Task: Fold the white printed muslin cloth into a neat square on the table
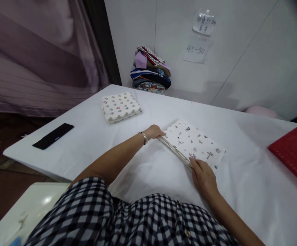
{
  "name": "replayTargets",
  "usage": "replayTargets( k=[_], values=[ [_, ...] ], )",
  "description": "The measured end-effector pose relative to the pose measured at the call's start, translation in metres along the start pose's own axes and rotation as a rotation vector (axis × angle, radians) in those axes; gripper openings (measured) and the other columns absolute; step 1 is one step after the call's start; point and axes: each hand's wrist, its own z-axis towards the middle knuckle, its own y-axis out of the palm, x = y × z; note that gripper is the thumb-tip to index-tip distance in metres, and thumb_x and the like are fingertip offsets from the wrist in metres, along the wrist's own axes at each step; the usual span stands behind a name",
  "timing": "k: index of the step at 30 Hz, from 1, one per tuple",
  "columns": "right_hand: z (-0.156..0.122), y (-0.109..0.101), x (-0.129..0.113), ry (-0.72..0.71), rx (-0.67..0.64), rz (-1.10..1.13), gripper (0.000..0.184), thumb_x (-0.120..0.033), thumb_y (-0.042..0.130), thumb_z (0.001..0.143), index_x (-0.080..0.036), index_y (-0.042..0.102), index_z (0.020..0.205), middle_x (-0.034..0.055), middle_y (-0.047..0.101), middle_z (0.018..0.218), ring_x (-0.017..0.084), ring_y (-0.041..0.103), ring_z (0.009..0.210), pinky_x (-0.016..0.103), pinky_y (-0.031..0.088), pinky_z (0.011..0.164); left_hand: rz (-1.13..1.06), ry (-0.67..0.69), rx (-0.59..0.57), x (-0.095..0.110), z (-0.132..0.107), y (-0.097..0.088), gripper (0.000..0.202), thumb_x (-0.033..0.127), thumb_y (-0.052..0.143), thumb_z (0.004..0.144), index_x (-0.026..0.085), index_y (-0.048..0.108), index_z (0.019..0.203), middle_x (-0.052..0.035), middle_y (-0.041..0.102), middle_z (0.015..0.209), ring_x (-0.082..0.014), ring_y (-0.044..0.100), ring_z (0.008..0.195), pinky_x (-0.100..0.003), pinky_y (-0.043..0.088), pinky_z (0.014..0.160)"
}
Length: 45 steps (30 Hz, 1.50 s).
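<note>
A folded white cloth [193, 140] with small printed figures lies on the white table [143, 164]. My left hand [154, 132], with a bracelet at the wrist, pinches the cloth's near-left corner with closed fingers. My right hand [203, 175] grips the cloth's near-right corner, fingers curled onto its edge. Both hands are at the folded edge facing me.
A second folded cloth [120, 106] with a dotted print sits at the far left of the table. A black phone [53, 135] lies near the left edge. A stack of folded fabrics [151, 70] rests against the wall. A red board [296, 152] is at the right.
</note>
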Motion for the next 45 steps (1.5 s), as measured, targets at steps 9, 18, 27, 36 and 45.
replayTargets(
  k=[9, 18, 27, 36, 45],
  values=[
    [0.001, -0.002, -0.002, -0.005, 0.014, -0.014, 0.042, -0.012, 0.04, 0.084, -0.016, 0.047, 0.126, 0.0116, 0.057, 0.101, 0.022, 0.05, 0.089, 0.033, 0.043, 0.072, 0.037, -0.076, 0.021, -0.017, 0.008, 0.009, 0.032, 0.041, 0.07, 0.06, 0.015, 0.052, 0.057, -0.0004, 0.053, 0.051, -0.009, 0.046, 0.048, -0.021, 0.035, 0.046],
    [0.0, 0.0, 0.0, 0.001, 0.0, -0.002, 0.041, -0.012, 0.04, 0.084, -0.015, 0.048, 0.125, 0.0117, 0.057, 0.102, 0.022, 0.049, 0.089, 0.032, 0.043, 0.071, 0.091, -0.044, 0.025, 0.004, 0.001, 0.0, 0.029, 0.039, 0.069, 0.062, 0.016, 0.051, 0.062, 0.0002, 0.053, 0.055, -0.0083, 0.046, 0.05, -0.02, 0.033, 0.046],
    [-0.001, 0.001, 0.001, 0.011, 0.011, 0.013, 0.043, -0.015, 0.04, 0.085, -0.017, 0.048, 0.127, 0.0114, 0.057, 0.102, 0.022, 0.05, 0.088, 0.033, 0.043, 0.07, -0.011, -0.063, -0.015, 0.014, -0.008, -0.003, 0.023, 0.029, 0.066, 0.068, 0.013, 0.052, 0.058, -0.0008, 0.054, 0.052, -0.0063, 0.045, 0.046, -0.02, 0.037, 0.048],
    [-0.001, 0.001, 0.001, 0.015, -0.005, 0.007, 0.042, -0.013, 0.041, 0.084, -0.016, 0.048, 0.125, 0.0111, 0.057, 0.102, 0.022, 0.049, 0.09, 0.033, 0.043, 0.072, -0.064, -0.189, -0.016, -0.006, 0.0, 0.009, 0.025, 0.03, 0.072, 0.064, 0.013, 0.054, 0.057, 0.0004, 0.051, 0.048, -0.0094, 0.049, 0.049, -0.023, 0.041, 0.052],
    [-0.002, 0.003, 0.003, 0.011, 0.0, 0.014, 0.044, -0.013, 0.041, 0.083, -0.017, 0.046, 0.127, 0.0112, 0.056, 0.104, 0.022, 0.049, 0.09, 0.033, 0.043, 0.072, 0.083, 0.006, 0.028, 0.001, -0.002, 0.002, 0.024, 0.034, 0.07, 0.062, 0.016, 0.056, 0.069, -0.0008, 0.059, 0.061, -0.0118, 0.054, 0.056, -0.023, 0.043, 0.053]
  ],
)
